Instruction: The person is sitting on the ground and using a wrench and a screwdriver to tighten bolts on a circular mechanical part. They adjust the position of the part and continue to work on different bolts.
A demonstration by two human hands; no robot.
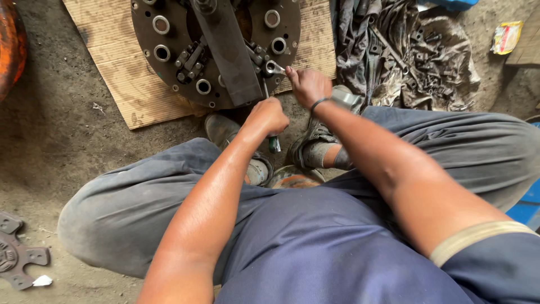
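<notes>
A round dark metal clutch plate (169, 39) with bolt holes and a flat bar across it lies on cardboard (112, 67) in front of me. My left hand (269, 115) is closed around a tool with a green handle (274, 143), its shaft pointing up at the plate's near edge. My right hand (307, 85) grips a small wrench (274, 68) whose ring end sits on a fitting at the plate's rim. The two hands are close together. I am squatting, with my feet right below the plate.
A heap of greasy rags with wrenches and sockets (416, 50) lies to the right. An orange metal part (11, 45) is at the far left. A dark clutch disc piece (17, 256) rests on the dirt floor at lower left. Something blue (526, 208) sits at the right edge.
</notes>
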